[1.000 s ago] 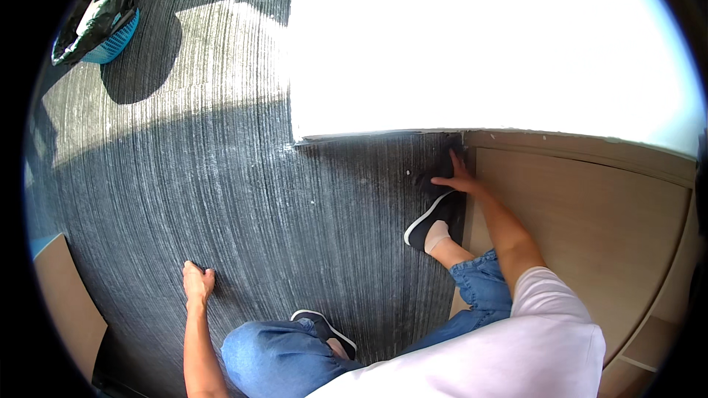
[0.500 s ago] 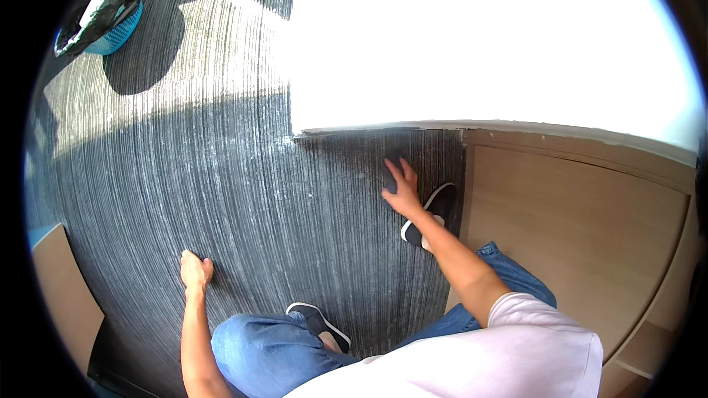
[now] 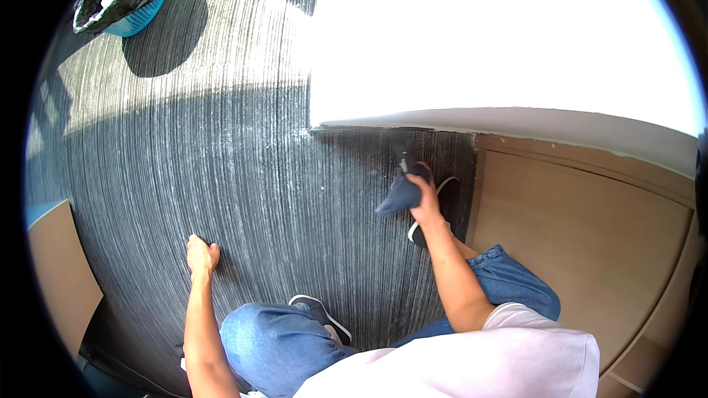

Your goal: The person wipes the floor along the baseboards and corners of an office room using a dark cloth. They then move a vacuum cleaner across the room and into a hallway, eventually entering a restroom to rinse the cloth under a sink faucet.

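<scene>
In my right hand (image 3: 424,199) is what looks like a folded umbrella (image 3: 402,195). It has loose dark blue fabric flaring toward the lower left, and a short pale shaft with a dark end at the top. My fingers wrap round the fabric, just above the carpet and beside my right shoe (image 3: 418,234). On the left, my left hand (image 3: 200,254) hovers over the striped carpet (image 3: 258,214) with its fingers curled in and the thumb out. Nothing shows in it, though the palm side is hidden.
A bright white tabletop (image 3: 479,37) overhangs at the upper right. Below it stands a light wood cabinet panel (image 3: 582,214). A blue basket (image 3: 140,18) with a dark liner is at the far left. Another wood panel (image 3: 65,273) borders the left side.
My right hand has gone from open fingers beside the dark thing to gripping it, and the thing has come up toward me. My left hand has barely moved. The view has shifted slightly.
</scene>
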Demonstrator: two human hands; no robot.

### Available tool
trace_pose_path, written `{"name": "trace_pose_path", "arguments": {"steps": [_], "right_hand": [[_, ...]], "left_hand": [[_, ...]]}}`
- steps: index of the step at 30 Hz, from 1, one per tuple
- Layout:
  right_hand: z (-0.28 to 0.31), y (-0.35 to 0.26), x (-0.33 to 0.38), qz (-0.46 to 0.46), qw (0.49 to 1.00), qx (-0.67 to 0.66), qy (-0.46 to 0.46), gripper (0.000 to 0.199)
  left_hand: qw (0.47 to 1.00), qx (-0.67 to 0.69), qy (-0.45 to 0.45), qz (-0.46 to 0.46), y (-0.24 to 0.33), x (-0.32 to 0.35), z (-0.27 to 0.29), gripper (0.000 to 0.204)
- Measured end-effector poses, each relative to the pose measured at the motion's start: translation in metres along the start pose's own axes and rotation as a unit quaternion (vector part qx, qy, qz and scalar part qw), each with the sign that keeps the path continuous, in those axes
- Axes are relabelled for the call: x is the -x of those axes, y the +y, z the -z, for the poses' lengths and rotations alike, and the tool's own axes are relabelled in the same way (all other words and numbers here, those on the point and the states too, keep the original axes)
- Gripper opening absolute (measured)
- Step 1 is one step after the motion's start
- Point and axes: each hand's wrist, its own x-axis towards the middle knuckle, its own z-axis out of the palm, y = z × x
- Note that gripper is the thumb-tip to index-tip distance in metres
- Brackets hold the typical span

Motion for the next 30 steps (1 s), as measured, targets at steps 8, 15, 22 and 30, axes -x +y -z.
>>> {"name": "trace_pose_path", "arguments": {"steps": [8,15,22,30], "right_hand": [[0.094,-0.041,-0.052,-0.127,0.985,-0.115,0.005,0.019],[0.113,-0.055,-0.075,0.029,0.984,0.157,0.072,0.044],[0.081,-0.092,-0.062,0.152,0.578,0.799,0.063,0.074],[0.071,-0.076,-0.056,0.132,0.581,0.803,-0.025,0.085]], "left_hand": [[1.0,0.008,0.0,-0.019,-0.001,-0.002,0.0,0.049],[0.997,0.002,0.057,-0.043,-0.004,-0.001,-0.009,0.044],[1.0,0.0,-0.007,-0.01,0.005,0.003,0.005,0.047],[1.0,-0.006,0.017,-0.024,-0.005,0.0,-0.002,0.046]]}}
